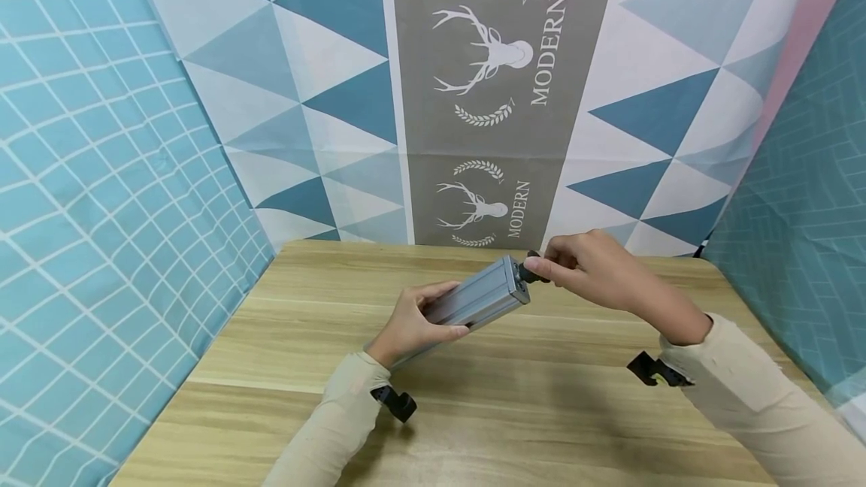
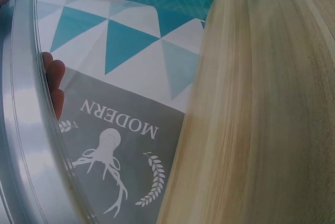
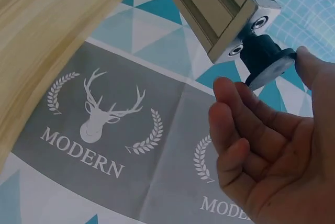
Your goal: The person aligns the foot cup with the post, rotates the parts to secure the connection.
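My left hand [image 1: 408, 328] grips a silver aluminium profile leg [image 1: 483, 297] round its middle, thumb on the near side. The leg is tilted, its far end raised toward the right. On that end is a metal end plate with two screws and a black levelling foot [image 3: 272, 67] with a round base. My right hand [image 1: 598, 270] pinches the foot's rim between thumb and fingers. In the left wrist view the leg [image 2: 31, 130] runs along the left edge, with left fingertips [image 2: 55, 85] showing past its side. Its lower end is partly hidden behind the left forearm.
Below both hands lies a wooden table [image 1: 514, 412]. A patterned cloth [image 1: 473, 134] with deer heads and triangles hangs behind its back edge. Blue cloths hang on the left [image 1: 101, 171] and right [image 1: 798, 231]. Each sleeve carries a black wrist mount.
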`<state>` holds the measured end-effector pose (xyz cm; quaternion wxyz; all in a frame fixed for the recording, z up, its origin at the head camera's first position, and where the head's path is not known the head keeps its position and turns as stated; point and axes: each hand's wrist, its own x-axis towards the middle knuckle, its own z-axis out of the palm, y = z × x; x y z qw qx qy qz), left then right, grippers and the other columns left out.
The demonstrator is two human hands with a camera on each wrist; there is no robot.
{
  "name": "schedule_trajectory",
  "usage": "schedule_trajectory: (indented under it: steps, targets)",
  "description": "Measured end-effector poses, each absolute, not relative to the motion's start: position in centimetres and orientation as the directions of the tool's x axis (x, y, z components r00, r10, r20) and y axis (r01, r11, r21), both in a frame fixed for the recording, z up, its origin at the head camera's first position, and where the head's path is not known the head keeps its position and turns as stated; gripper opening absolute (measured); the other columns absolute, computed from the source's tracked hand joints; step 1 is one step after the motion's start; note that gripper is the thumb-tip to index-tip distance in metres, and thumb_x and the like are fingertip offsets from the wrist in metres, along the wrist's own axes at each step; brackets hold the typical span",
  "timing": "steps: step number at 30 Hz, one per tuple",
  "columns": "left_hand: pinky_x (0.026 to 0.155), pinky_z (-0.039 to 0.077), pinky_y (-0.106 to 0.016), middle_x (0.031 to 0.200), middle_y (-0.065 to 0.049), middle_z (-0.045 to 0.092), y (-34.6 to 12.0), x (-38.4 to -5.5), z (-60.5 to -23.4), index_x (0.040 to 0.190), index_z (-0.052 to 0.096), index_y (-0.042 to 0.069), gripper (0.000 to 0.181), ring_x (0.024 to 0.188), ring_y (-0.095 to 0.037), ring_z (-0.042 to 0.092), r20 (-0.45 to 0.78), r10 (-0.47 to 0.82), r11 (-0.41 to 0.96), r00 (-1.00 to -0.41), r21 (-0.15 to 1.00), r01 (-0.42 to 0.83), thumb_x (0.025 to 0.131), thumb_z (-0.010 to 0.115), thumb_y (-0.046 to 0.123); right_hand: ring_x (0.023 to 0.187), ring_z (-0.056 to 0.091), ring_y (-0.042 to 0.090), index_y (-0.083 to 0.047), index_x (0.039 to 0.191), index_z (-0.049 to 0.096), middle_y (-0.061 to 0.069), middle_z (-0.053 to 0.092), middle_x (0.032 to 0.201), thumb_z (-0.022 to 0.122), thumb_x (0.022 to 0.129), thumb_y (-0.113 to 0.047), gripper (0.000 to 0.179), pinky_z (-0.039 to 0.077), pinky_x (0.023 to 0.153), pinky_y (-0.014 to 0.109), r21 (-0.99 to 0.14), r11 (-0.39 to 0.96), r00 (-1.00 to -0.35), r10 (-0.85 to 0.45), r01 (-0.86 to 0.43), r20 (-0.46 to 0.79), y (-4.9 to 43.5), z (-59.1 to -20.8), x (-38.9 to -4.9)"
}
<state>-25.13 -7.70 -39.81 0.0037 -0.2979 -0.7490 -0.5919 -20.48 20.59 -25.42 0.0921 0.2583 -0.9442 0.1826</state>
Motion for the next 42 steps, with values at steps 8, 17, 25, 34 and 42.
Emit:
schedule_trajectory:
  steps: [8, 17, 25, 34, 42]
  targets:
    - [0.086, 0.048, -0.03, 0.125, -0.003, 0.064, -7.7, -25.0, -39.7, 0.128, 0.063, 0.017, 0.062, 0.107, -0.016, 0.061, 0.372, 0.437, 0.117, -0.819, 0.879, 0.462, 0.07, 0.085, 0.018, 0.081, 0.062, 0.011, -0.012, 0.12, 0.064, -0.002, 0.068, 0.1, 0.07, 0.088, -0.033, 0.038, 0.049, 0.067, 0.033, -0.29, 0.751, -0.804, -0.549, -0.594, 0.227, 21.5, -24.3, -20.1]
    - [0.086, 0.048, -0.03, 0.126, -0.005, 0.063, -7.7, -25.0, -39.9, 0.129, 0.063, 0.015, 0.062, 0.107, -0.017, 0.061, 0.396, 0.438, 0.1, -0.807, 0.871, 0.482, 0.071, 0.085, 0.016, 0.086, 0.065, 0.012, -0.009, 0.119, 0.064, -0.005, 0.069, 0.097, 0.069, 0.089, -0.017, 0.031, 0.051, 0.07, 0.033, -0.242, 0.686, -0.727, -0.63, -0.686, 0.274, 21.3, -24.9, -20.3]
    - [0.087, 0.047, -0.03, 0.129, -0.006, 0.061, -7.6, -24.9, -39.8, 0.131, 0.06, 0.012, 0.064, 0.11, -0.018, 0.06, 0.351, 0.455, 0.109, -0.818, 0.89, 0.443, 0.071, 0.083, 0.009, 0.048, 0.041, 0.008, -0.018, 0.064, 0.058, -0.008, 0.045, 0.052, 0.053, 0.097, -0.044, 0.042, 0.037, 0.051, 0.028, -0.269, 0.81, -0.844, -0.441, -0.521, 0.305, 20.2, -25.8, -20.3]
    - [0.086, 0.048, -0.03, 0.126, -0.005, 0.063, -7.7, -25.0, -39.9, 0.129, 0.063, 0.014, 0.061, 0.107, -0.017, 0.061, 0.391, 0.449, 0.084, -0.804, 0.877, 0.474, 0.071, 0.084, 0.016, 0.067, 0.059, 0.01, -0.011, 0.1, 0.07, -0.005, 0.067, 0.077, 0.068, 0.088, -0.037, 0.029, 0.047, 0.062, 0.033, -0.266, 0.779, -0.817, -0.497, -0.568, 0.292, 20.7, -25.2, -20.2]
    - [0.086, 0.048, -0.03, 0.126, -0.005, 0.063, -7.7, -25.0, -39.8, 0.129, 0.062, 0.014, 0.063, 0.108, -0.018, 0.061, 0.394, 0.443, 0.099, -0.806, 0.871, 0.481, 0.071, 0.085, 0.018, 0.107, 0.063, 0.021, -0.013, 0.138, 0.05, 0.003, 0.062, 0.125, 0.077, 0.076, 0.004, 0.07, 0.052, 0.083, 0.041, -0.213, 0.609, -0.645, -0.714, -0.764, 0.272, 21.3, -24.9, -20.4]
